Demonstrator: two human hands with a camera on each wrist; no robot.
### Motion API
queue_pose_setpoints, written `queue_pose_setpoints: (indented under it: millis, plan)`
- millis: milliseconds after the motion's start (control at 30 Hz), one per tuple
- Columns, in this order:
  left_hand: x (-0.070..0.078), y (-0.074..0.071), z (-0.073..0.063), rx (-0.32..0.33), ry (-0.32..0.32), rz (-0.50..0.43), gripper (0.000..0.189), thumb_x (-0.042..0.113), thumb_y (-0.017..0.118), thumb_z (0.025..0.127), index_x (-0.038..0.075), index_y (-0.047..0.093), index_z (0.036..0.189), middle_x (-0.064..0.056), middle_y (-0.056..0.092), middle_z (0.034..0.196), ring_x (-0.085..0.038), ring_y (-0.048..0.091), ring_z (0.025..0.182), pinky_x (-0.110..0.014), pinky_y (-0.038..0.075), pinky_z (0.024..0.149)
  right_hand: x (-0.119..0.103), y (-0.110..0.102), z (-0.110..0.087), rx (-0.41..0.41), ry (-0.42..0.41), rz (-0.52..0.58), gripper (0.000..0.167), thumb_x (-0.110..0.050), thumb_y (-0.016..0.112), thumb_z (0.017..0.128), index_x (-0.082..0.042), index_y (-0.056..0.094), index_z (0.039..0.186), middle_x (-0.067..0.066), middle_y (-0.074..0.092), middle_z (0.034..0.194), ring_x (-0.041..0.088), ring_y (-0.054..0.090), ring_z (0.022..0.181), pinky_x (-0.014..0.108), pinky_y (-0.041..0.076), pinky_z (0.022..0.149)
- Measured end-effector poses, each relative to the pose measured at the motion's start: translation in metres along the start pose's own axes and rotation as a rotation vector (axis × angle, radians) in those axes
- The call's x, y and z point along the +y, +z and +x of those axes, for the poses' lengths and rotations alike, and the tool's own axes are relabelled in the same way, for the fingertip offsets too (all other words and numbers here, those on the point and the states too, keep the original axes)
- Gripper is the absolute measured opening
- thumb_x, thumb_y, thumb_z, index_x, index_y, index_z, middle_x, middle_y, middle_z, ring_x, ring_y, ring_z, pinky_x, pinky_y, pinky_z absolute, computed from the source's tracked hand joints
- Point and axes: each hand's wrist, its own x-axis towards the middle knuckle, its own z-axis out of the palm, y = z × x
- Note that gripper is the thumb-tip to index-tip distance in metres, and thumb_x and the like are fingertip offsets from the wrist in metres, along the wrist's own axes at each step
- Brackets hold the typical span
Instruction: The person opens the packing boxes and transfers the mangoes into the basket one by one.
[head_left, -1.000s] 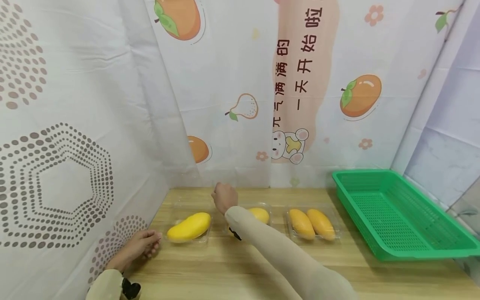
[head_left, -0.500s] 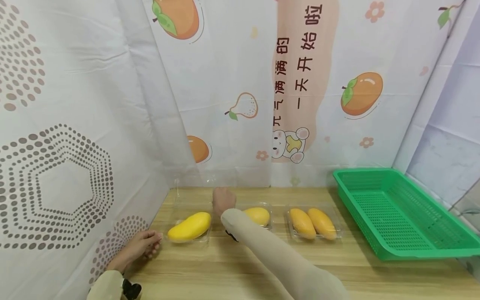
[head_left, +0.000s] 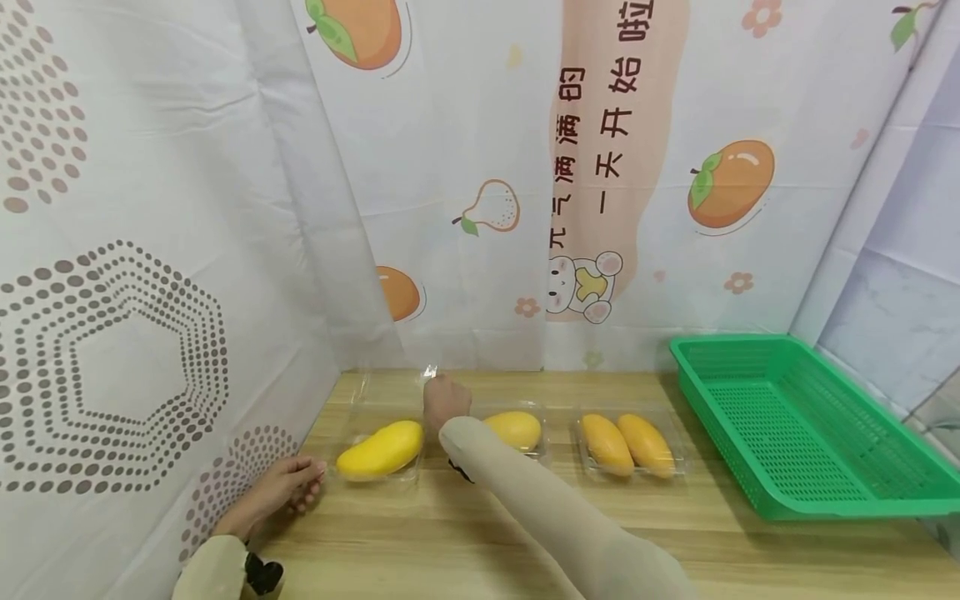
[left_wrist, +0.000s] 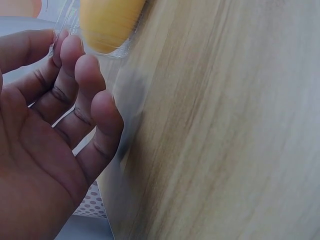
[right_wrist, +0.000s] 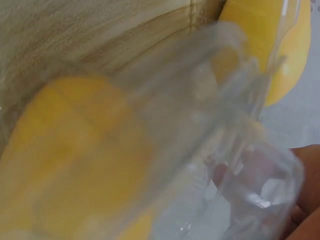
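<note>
A yellow mango (head_left: 381, 451) lies in a clear plastic box at the left of the table, its clear lid (head_left: 396, 387) raised at the back. My right hand (head_left: 447, 404) reaches over from the right and grips the lid's right side; its fingertips are hidden in the head view. In the right wrist view, fingers (right_wrist: 306, 200) show behind blurred clear plastic. My left hand (head_left: 288, 483) is at the box's left side. The left wrist view has its thumb and index finger (left_wrist: 71, 46) pinching the plastic edge beside the mango (left_wrist: 107, 25), the other fingers loosely bent.
A second box with a yellow mango (head_left: 516, 431) stands in the middle, partly behind my right sleeve (head_left: 555, 508). Farther right, another clear box holds two orange mangoes (head_left: 609, 445). A green plastic basket (head_left: 847, 507) stands at the right. Printed curtains (head_left: 480, 275) enclose the table.
The clear lid rose from low behind the left box, then came down a little. My right hand moved slightly down with it. My left hand stayed in place.
</note>
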Motion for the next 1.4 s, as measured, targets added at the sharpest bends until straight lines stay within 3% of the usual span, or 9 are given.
queue_pose_setpoints:
  millis: [300,567,833,1133,1400]
  plan:
    - [0.003,-0.001,-0.003,-0.037,0.004,-0.005,0.034,0.027,0.053,0.109,-0.005,0.06,0.097,-0.005,0.059,0.08,-0.016,0.056,0.068,-0.032,0.053,0.058,-0.001,-0.001,-0.003,-0.067,-0.014,-0.004,0.031,-0.019,0.069,0.099,-0.015,0.065,0.069,-0.004,0.051,0.057,0.011,0.038,0.05,0.026,0.035,0.043]
    - [0.001,-0.001,-0.005,-0.056,-0.006,-0.034,0.032,0.027,0.053,0.109,-0.003,0.061,0.1,-0.004,0.06,0.081,-0.015,0.056,0.068,-0.031,0.053,0.059,-0.002,-0.002,-0.006,-0.09,-0.036,-0.055,0.033,-0.019,0.067,0.101,-0.015,0.063,0.069,-0.003,0.05,0.056,0.01,0.036,0.048,0.026,0.034,0.041]
    - [0.002,0.0,-0.006,-0.055,-0.016,-0.047,0.031,0.027,0.053,0.109,-0.003,0.061,0.103,-0.004,0.06,0.083,-0.015,0.055,0.069,-0.032,0.053,0.059,0.001,-0.007,-0.009,-0.124,-0.089,-0.049,0.039,-0.029,0.062,0.105,-0.015,0.062,0.069,-0.004,0.045,0.054,0.009,0.035,0.046,0.024,0.033,0.04]
    - [0.003,-0.001,-0.005,-0.087,-0.016,-0.076,0.029,0.027,0.053,0.109,-0.001,0.06,0.103,-0.004,0.06,0.083,-0.014,0.055,0.068,-0.031,0.052,0.059,0.004,-0.012,-0.012,-0.11,-0.136,0.01,0.037,-0.025,0.065,0.103,-0.015,0.061,0.068,-0.005,0.048,0.056,0.009,0.039,0.049,0.024,0.037,0.043]
    - [0.003,-0.001,-0.004,-0.091,-0.014,-0.074,0.031,0.028,0.054,0.108,-0.002,0.06,0.106,-0.004,0.06,0.084,-0.014,0.055,0.07,-0.03,0.052,0.06,0.002,-0.016,-0.015,-0.038,-0.232,0.043,0.024,-0.034,0.069,0.1,-0.017,0.071,0.083,-0.006,0.061,0.069,0.009,0.053,0.059,0.029,0.048,0.051]
